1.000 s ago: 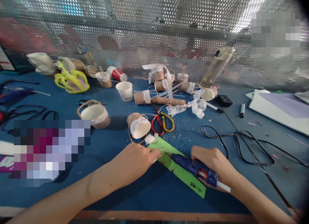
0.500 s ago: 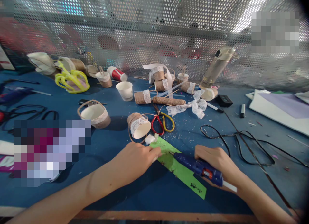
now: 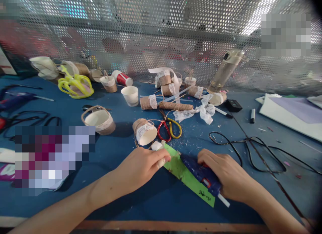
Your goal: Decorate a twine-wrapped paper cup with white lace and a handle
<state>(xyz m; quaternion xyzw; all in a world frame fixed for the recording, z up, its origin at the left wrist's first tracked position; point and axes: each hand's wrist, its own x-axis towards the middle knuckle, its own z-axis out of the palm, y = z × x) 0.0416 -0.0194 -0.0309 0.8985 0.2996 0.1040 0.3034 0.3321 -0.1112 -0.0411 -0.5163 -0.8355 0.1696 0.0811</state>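
My right hand (image 3: 221, 170) is wrapped round a blue glue gun (image 3: 201, 172), a white glue stick poking from its rear end. The gun's tip points up and left over a green paper strip (image 3: 184, 173) that has dark writing at its lower end. At the strip's upper left, my left hand (image 3: 148, 160) is closed in a pinch; what its fingertips hold is too small to name. Just beyond it, a twine-wrapped cup with lace (image 3: 145, 131) lies on its side, and scissors (image 3: 164, 130) with red and yellow handles rest beside it.
A twine basket (image 3: 99, 121) stands left, a white cup (image 3: 130, 95) behind. Twine (image 3: 176, 106), lace (image 3: 206, 109) and small wrapped cups lie farther back. A black cable (image 3: 248, 150) curls at right. A clear bottle (image 3: 225, 71) leans on the mesh panel. Another glue gun (image 3: 17, 99) lies far left.
The glue gun has turned more upright, its rear end swinging left and down with my right hand. My left hand has shifted slightly, its fingers lifted a little.
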